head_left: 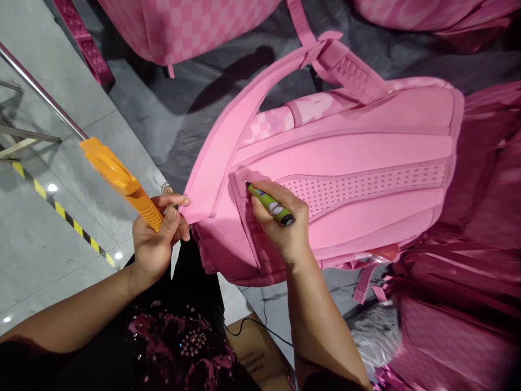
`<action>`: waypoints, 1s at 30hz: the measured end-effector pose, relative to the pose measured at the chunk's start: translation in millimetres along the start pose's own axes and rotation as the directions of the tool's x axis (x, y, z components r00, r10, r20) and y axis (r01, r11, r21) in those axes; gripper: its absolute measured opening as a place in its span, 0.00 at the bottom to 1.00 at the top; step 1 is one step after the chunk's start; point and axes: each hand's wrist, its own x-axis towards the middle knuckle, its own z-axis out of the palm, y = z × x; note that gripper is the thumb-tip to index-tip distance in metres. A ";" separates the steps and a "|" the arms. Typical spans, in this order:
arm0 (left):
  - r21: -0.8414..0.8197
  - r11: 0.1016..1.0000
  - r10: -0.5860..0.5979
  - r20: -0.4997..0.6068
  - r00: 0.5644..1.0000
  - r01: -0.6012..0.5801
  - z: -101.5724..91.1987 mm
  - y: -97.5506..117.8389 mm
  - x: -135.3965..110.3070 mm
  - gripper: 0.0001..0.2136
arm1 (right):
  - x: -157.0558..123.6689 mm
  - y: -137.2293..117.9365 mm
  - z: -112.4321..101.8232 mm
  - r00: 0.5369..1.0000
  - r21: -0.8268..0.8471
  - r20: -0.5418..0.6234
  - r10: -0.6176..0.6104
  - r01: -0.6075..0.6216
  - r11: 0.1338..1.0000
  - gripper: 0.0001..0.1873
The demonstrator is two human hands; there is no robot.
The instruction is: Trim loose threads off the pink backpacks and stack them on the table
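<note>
Pink backpack (391, 146) lay beneath right fingers, back panel (358, 157) up; long axis ran from beside left fingers rightward, slightly away. Right hand (280, 217), nearer panel, had thumb and fingers clamped on green marker (269, 203); black tip pointed up-left beyond fingertips, contact with fabric unclear. Forearm rose from below. Left hand (157, 239) closed on orange tool (118, 176), fingertips at lower end of shoulder strap (222, 163); pinch on strap could not be told.

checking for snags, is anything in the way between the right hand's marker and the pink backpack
Nothing visible is: the green marker, in the right hand, has its tip right by the pink backpack, though contact is unclear. The orange-handled tool in the left hand slants off to the side.
</note>
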 end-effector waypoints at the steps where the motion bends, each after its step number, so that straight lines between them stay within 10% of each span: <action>1: 0.008 1.000 0.000 0.002 1.000 0.000 -0.1 0.1 0.0 0.11 | 0.2 -0.4 -0.5 1.000 -0.011 -0.013 -0.009 0.009 1.000 0.11; 19: 0.073 0.997 -0.005 0.018 1.000 0.003 -5.0 -0.9 2.2 0.11 | 2.5 -1.1 4.6 0.999 -0.059 -0.055 -0.001 -0.002 0.998 0.11; 30: 0.055 0.998 -0.021 -0.038 0.999 0.023 -6.7 4.4 4.2 0.12 | -7.9 -8.5 -5.1 0.957 0.188 -0.041 0.286 -0.274 0.943 0.09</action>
